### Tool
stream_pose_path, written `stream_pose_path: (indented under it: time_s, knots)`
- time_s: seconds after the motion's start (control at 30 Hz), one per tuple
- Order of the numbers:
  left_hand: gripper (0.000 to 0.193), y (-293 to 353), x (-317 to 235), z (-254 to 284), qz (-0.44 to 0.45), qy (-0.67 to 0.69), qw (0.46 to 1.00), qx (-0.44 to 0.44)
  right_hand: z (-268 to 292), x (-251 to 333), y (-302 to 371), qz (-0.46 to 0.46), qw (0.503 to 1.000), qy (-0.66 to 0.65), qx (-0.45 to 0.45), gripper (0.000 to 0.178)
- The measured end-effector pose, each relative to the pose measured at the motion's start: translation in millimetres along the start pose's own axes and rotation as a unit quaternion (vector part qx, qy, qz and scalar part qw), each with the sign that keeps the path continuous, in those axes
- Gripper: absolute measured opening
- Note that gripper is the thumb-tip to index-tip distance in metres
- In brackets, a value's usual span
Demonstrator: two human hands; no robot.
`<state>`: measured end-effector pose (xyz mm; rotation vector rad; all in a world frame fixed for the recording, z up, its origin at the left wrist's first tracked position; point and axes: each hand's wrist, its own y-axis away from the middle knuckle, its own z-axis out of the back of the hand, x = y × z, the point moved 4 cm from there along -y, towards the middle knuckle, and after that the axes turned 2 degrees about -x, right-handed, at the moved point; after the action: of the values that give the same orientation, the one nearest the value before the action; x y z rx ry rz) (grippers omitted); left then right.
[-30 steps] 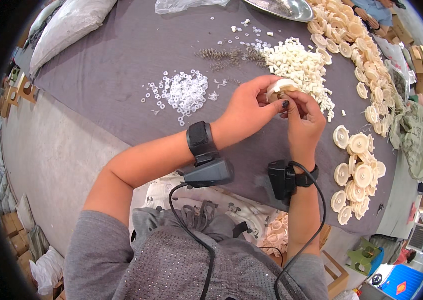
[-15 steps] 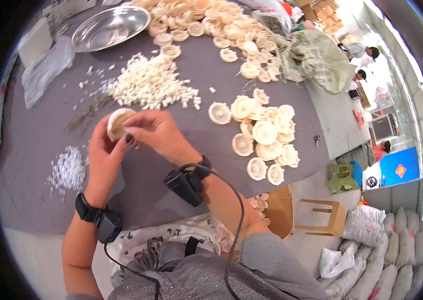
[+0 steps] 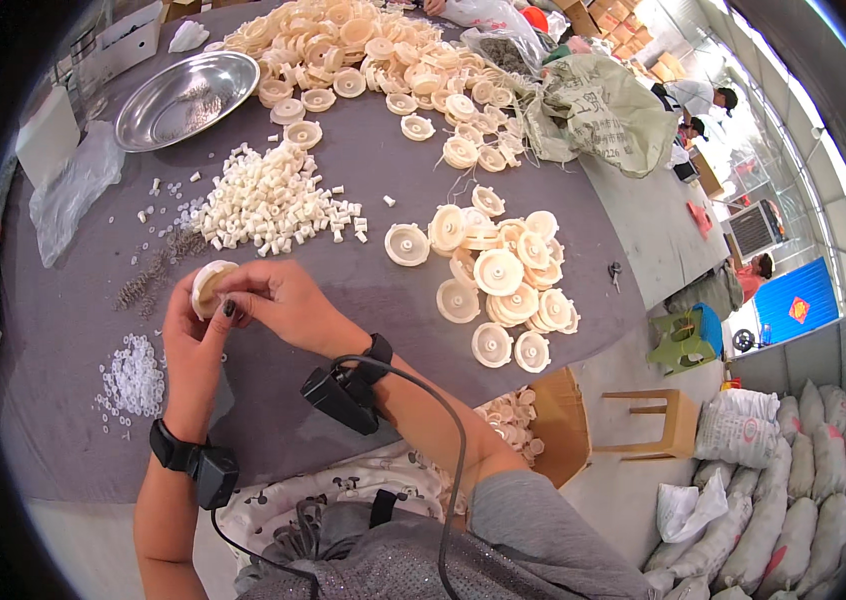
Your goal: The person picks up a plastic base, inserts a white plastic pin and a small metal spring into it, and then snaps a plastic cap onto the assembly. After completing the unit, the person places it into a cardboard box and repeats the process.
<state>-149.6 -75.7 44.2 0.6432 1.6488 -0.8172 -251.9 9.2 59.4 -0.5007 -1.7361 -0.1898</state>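
Head view swings right since a second ago | my left hand (image 3: pixel 193 335) still grips the cream plastic wheel (image 3: pixel 207 281), handwork unbroken | right hand (image 3: pixel 288 303) dips inside, its grasp unclear

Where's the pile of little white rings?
In the head view, the white rings lie at left on the dark table, just left of the person's left hand and below the metal springs.

Bright light fills the room, softly shading the desk (image 3: pixel 393 315); the metal bowl (image 3: pixel 165 92) gleams, the far right glares, edges curve into black.
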Motion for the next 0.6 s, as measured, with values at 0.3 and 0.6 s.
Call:
stream_pose_path:
  time_s: [0.3,0.6]
  knots:
    - [0.034,2,1,0,-0.032,-0.061,0.998,-0.012,-3,-6,2,0.026,0.998,0.023,-0.055,0.006]
    - [0.029,5,-2,-1,-0.040,-0.146,0.988,-0.020,-6,-11,6,0.058,0.988,0.101,-0.098,0.008]
